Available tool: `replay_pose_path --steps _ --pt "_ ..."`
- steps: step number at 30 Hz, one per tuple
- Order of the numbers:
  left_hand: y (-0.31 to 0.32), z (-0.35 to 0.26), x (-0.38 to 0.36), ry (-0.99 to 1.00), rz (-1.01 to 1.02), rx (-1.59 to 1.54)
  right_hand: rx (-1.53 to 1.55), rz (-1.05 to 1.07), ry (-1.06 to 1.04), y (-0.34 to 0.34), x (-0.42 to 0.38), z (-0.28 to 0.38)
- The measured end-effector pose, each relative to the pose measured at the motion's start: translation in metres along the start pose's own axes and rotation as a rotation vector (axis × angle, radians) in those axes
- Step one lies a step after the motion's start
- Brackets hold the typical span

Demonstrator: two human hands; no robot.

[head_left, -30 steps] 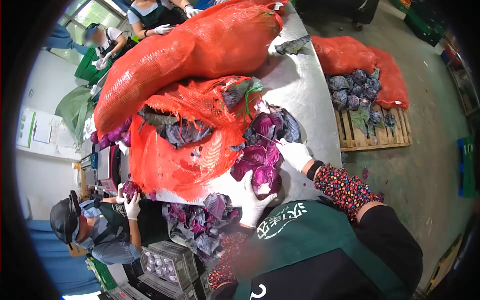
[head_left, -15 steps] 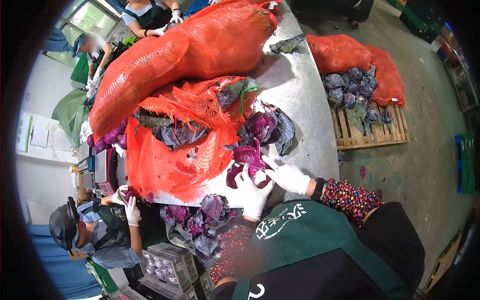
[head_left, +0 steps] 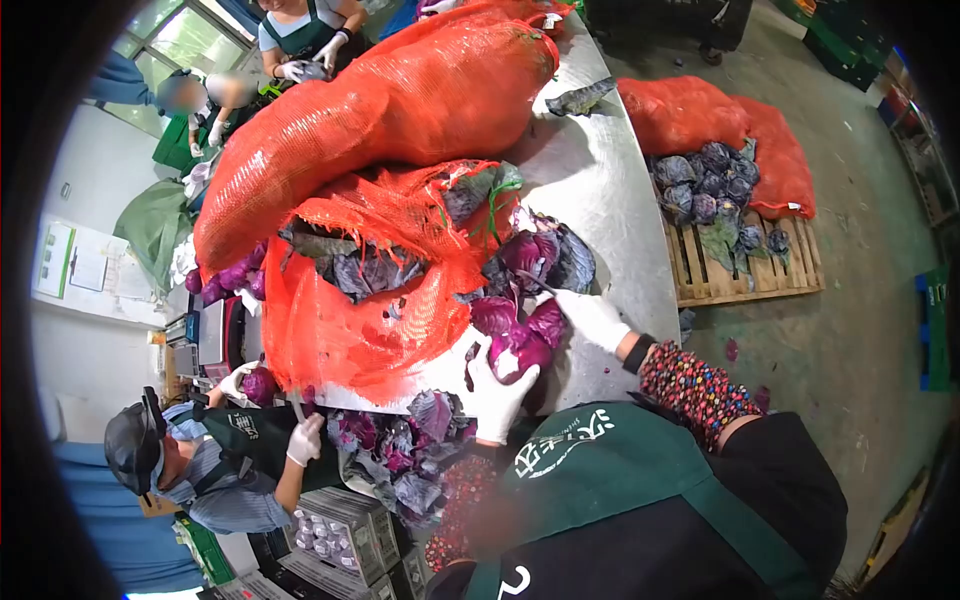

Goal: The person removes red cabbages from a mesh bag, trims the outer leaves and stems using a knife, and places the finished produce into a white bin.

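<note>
A red cabbage with loosened outer leaves sits at the near edge of the metal table. My gloved left hand grips it from the near left side. To its right, my gloved right hand is closed around what looks like a knife, its thin dark blade pointing toward the far left; the handle is hidden in the glove. Just beyond lie loose cabbage leaves and another purple cabbage. A torn red mesh bag with cabbages in it spreads out on the left.
A full red mesh sack lies across the metal table. Trimmed leaves are heaped below the near edge. At left a co-worker holds a cabbage and a knife; others work at the back. Cabbages and sacks sit on a pallet at right.
The cabbage has turned in my left hand, and its outer leaves now stand spread open. My right hand has drawn back slightly to the right. The co-worker's hands have moved apart.
</note>
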State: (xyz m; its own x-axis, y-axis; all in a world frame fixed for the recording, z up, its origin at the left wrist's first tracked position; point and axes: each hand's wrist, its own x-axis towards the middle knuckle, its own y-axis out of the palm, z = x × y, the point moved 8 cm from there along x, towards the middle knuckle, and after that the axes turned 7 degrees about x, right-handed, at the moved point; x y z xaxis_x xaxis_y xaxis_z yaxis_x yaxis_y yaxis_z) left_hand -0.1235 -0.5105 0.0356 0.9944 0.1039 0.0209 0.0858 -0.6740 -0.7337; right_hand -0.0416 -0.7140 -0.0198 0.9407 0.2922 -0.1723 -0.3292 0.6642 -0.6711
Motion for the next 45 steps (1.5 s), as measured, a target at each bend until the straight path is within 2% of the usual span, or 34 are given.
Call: replay_pose_path --steps 1,3,4,6,8,9,10,12,13,14,15,17,19,20,21,22,23,25,27,29,31,32,33,35,37,39,41,42,43,45 --pt "-0.001 0.004 -0.003 -0.007 0.053 -0.091 0.202 -0.112 -0.145 -0.008 -0.004 -0.001" --pt "-0.011 -0.011 -0.009 0.176 0.062 0.212 0.280 0.074 0.139 0.004 -0.014 -0.019" --pt "-0.014 -0.014 -0.011 0.152 0.053 0.243 0.286 0.083 0.143 0.009 -0.015 -0.017" --pt "-0.016 -0.042 -0.017 0.205 0.079 0.335 0.251 -0.030 0.008 0.003 -0.010 -0.002" --pt "-0.005 -0.071 -0.015 0.304 0.140 0.520 0.255 -0.073 -0.035 0.004 -0.007 0.004" --pt "-0.001 -0.065 -0.014 0.299 0.142 0.520 0.257 -0.113 -0.083 0.002 -0.008 0.010" --pt "0.002 -0.055 -0.008 0.274 0.115 0.460 0.286 -0.079 0.025 0.000 -0.005 0.007" --pt "-0.006 -0.046 0.003 0.211 0.068 0.347 0.243 -0.062 0.051 -0.002 -0.002 -0.002" --pt "-0.009 -0.034 0.009 0.256 0.097 0.236 0.200 -0.035 0.080 0.002 -0.001 -0.014" --pt "-0.007 -0.011 0.007 0.088 0.170 -0.105 0.199 -0.123 -0.010 0.010 0.000 -0.025" --pt "-0.009 -0.004 0.007 -0.081 0.240 -0.441 0.208 -0.124 -0.016 0.008 0.000 -0.024" --pt "-0.027 -0.009 0.001 -0.113 0.237 -0.434 0.186 -0.072 0.041 0.013 -0.003 -0.028" --pt "-0.038 -0.004 -0.002 -0.264 0.178 -0.746 0.111 -0.018 0.087 0.019 -0.003 -0.032" --pt "-0.039 -0.001 -0.002 -0.263 0.170 -0.742 0.030 -0.088 -0.018 0.023 -0.002 -0.038" --pt "-0.039 0.000 0.000 -0.212 0.132 -0.892 -0.053 -0.156 -0.128 0.015 -0.001 -0.023" --pt "-0.040 0.003 0.002 -0.157 0.090 -1.040 0.156 0.036 0.125 0.012 -0.002 -0.026" --pt "-0.042 0.006 0.004 -0.095 0.048 -1.185 0.130 -0.032 0.017 0.013 -0.002 -0.027" --pt "-0.038 0.032 0.001 -0.263 0.019 -1.398 0.150 -0.062 0.022 0.008 -0.002 -0.026" --pt "-0.052 0.034 0.008 -0.176 -0.076 -1.314 0.199 -0.046 -0.002 0.009 -0.001 -0.032" --pt "-0.086 -0.027 0.022 0.005 -0.100 -1.014 0.281 -0.024 0.142 -0.022 -0.014 0.002" --pt "-0.085 -0.027 0.027 -0.011 -0.100 -0.947 0.427 -0.097 0.002 -0.044 -0.022 0.048" --pt "-0.084 -0.023 0.027 0.024 -0.142 -0.771 0.427 -0.046 -0.015 -0.059 -0.031 0.080" --pt "-0.084 -0.024 0.028 0.064 -0.181 -0.594 0.434 -0.074 -0.123 -0.061 -0.036 0.101" --pt "-0.077 -0.040 0.027 0.091 -0.190 -0.576 0.321 -0.049 -0.152 -0.068 -0.048 0.136" --pt "-0.076 -0.044 0.025 0.059 -0.267 -0.596 0.347 -0.057 -0.175 -0.065 -0.044 0.139" --pt "-0.075 -0.043 0.023 0.047 -0.263 -0.607 0.373 -0.047 -0.213 -0.061 -0.041 0.138" --pt "-0.066 -0.031 0.021 -0.086 -0.138 -0.944 0.458 -0.161 -0.168 -0.067 -0.041 0.122" --pt "-0.062 -0.020 0.019 -0.074 -0.139 -1.104 0.468 -0.219 -0.197 -0.062 -0.034 0.103" --pt "-0.047 0.012 0.019 -0.132 -0.059 -1.254 0.512 -0.127 -0.091 -0.063 -0.031 0.089" --pt "-0.036 0.016 0.010 -0.314 0.028 -1.532 0.426 -0.054 -0.002 -0.057 -0.023 0.063"
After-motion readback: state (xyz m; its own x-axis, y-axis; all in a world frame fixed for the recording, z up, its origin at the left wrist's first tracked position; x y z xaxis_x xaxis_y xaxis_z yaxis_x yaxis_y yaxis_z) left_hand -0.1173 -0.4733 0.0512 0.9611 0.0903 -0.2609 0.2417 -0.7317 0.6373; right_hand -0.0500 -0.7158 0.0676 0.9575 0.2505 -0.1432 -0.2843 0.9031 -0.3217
